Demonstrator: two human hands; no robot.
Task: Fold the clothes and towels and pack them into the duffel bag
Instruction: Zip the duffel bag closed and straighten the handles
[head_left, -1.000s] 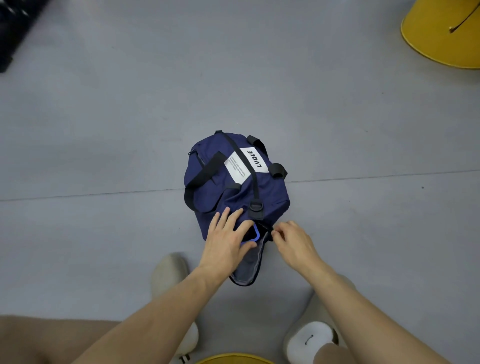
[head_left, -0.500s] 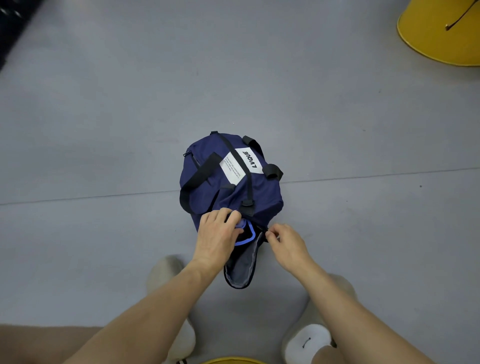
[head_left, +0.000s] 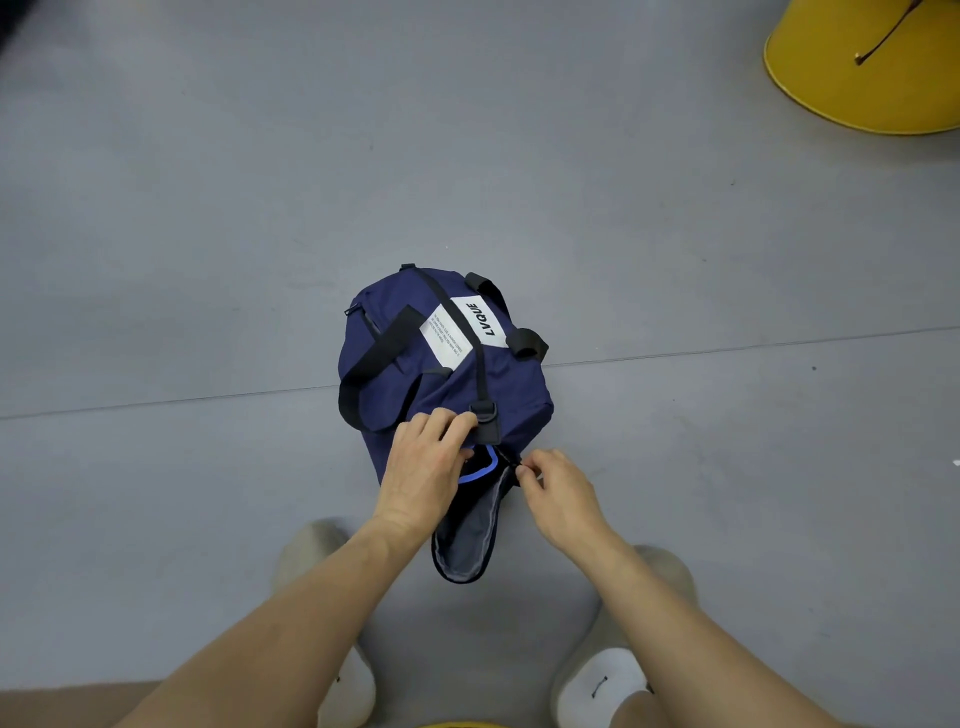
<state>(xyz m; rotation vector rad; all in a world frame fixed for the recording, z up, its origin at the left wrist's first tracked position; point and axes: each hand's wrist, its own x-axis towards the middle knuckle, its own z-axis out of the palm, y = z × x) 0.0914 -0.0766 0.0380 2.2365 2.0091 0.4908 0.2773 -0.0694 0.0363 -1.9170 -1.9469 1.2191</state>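
Navy duffel bag (head_left: 441, 379) lies in the middle of the floor (head_left: 208, 234). The left hand (head_left: 423, 478) curls its fingers over the fabric at the bag's near end. It would do best to brace there while the right hand (head_left: 558, 493), pinching the zip pull (head_left: 518, 467), draws steadily round the open flap (head_left: 465, 540).

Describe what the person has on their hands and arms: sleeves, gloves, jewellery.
The left hand and right hand are bare: no gloves, no rings that I can make out. The left forearm and right forearm are bare too, with no sleeve in view down to the frame's edge and no watch or bracelet on either wrist.
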